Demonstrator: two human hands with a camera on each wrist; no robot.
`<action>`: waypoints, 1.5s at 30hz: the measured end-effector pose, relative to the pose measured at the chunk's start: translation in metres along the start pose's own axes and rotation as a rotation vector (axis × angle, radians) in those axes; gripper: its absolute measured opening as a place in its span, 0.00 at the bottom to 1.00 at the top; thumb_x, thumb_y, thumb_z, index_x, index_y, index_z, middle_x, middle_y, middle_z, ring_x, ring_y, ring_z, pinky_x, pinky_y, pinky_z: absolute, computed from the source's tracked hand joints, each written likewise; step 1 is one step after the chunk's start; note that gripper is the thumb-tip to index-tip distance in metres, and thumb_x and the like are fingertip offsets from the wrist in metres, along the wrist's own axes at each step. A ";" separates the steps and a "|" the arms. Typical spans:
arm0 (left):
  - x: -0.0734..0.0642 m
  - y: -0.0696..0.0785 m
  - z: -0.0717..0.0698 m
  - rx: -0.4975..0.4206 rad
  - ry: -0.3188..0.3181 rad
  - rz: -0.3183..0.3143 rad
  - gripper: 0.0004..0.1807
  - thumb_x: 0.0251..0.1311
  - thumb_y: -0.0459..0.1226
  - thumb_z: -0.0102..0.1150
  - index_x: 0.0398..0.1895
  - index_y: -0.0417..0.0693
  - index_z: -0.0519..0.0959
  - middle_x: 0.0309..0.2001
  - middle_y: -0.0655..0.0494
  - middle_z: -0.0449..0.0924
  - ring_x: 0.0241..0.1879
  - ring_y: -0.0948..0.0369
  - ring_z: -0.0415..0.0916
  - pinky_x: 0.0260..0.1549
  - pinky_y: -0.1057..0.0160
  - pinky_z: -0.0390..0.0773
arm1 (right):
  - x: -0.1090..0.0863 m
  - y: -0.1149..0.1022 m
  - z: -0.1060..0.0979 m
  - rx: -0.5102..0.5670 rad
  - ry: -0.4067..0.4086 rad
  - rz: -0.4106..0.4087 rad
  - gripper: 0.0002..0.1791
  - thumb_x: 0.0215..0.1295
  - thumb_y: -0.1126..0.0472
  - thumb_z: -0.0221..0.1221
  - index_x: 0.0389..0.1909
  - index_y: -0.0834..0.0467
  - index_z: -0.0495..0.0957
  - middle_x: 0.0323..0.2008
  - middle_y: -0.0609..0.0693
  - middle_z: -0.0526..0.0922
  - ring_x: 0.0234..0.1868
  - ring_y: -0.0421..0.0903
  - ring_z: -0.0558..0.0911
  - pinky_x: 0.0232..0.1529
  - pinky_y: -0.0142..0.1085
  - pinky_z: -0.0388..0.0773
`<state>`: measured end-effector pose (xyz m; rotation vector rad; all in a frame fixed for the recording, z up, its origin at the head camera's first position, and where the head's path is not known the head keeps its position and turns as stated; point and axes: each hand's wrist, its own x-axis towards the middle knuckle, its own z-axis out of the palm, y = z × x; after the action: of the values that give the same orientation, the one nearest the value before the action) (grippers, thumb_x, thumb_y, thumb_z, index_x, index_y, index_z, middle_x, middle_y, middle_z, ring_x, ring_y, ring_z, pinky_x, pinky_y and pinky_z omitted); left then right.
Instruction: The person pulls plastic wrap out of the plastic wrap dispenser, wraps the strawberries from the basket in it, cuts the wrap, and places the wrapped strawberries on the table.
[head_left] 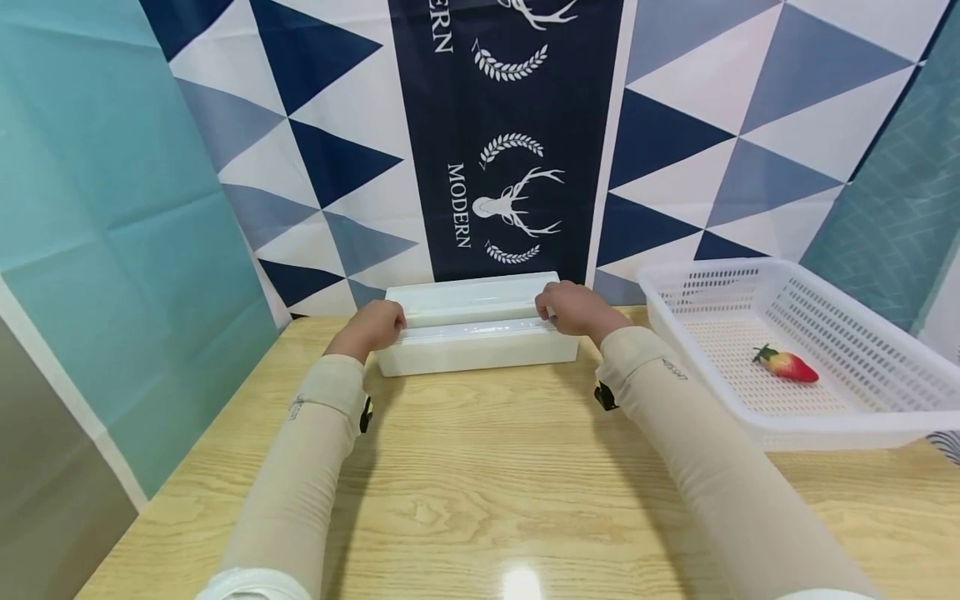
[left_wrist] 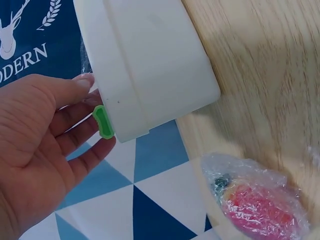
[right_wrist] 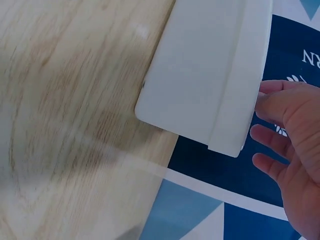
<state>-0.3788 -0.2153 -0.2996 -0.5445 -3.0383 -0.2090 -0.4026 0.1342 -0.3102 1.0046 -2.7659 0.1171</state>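
Note:
A long white cling film dispenser box stands at the back of the table, its lid raised. A shiny strip of cling film lies along its top edge between the hands. At the left end my left hand pinches the film between thumb and fingers; a green slider sits on the box edge beside those fingers. My right hand pinches at the right end with thumb and index finger, the other fingers loosely bent. The film there is hard to make out.
On the right, a white perforated basket holds a red and yellow strawberry. A film-wrapped reddish fruit lies on the wooden table near the box's left end. A patterned cloth hangs close behind the box.

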 end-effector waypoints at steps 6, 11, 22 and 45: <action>0.002 -0.004 0.004 -0.069 0.065 -0.038 0.13 0.68 0.28 0.46 0.46 0.36 0.80 0.47 0.43 0.81 0.49 0.49 0.77 0.53 0.52 0.75 | 0.004 0.000 -0.002 0.092 -0.076 -0.017 0.15 0.58 0.80 0.56 0.36 0.58 0.83 0.43 0.53 0.83 0.45 0.54 0.78 0.51 0.49 0.75; 0.004 -0.008 0.008 -0.125 0.131 -0.078 0.10 0.69 0.30 0.49 0.44 0.36 0.80 0.44 0.43 0.81 0.45 0.50 0.76 0.50 0.51 0.75 | 0.003 -0.001 -0.003 0.081 -0.095 -0.022 0.13 0.59 0.79 0.57 0.31 0.57 0.83 0.38 0.53 0.83 0.41 0.53 0.79 0.48 0.48 0.76; 0.006 -0.011 0.011 -0.167 0.226 -0.059 0.11 0.65 0.28 0.51 0.43 0.34 0.83 0.41 0.42 0.83 0.43 0.49 0.79 0.48 0.52 0.77 | 0.001 0.004 0.001 0.223 -0.001 0.102 0.09 0.66 0.75 0.50 0.35 0.63 0.78 0.35 0.54 0.81 0.37 0.52 0.76 0.46 0.46 0.75; 0.024 -0.005 0.017 -0.160 0.341 -0.182 0.10 0.67 0.24 0.51 0.41 0.36 0.82 0.43 0.41 0.83 0.43 0.50 0.79 0.49 0.53 0.78 | 0.010 0.003 0.010 0.167 0.136 0.204 0.07 0.62 0.74 0.55 0.28 0.63 0.79 0.27 0.53 0.80 0.31 0.51 0.75 0.37 0.44 0.74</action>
<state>-0.4035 -0.2094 -0.3156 -0.2102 -2.7482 -0.5005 -0.4138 0.1286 -0.3182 0.7161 -2.7601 0.4352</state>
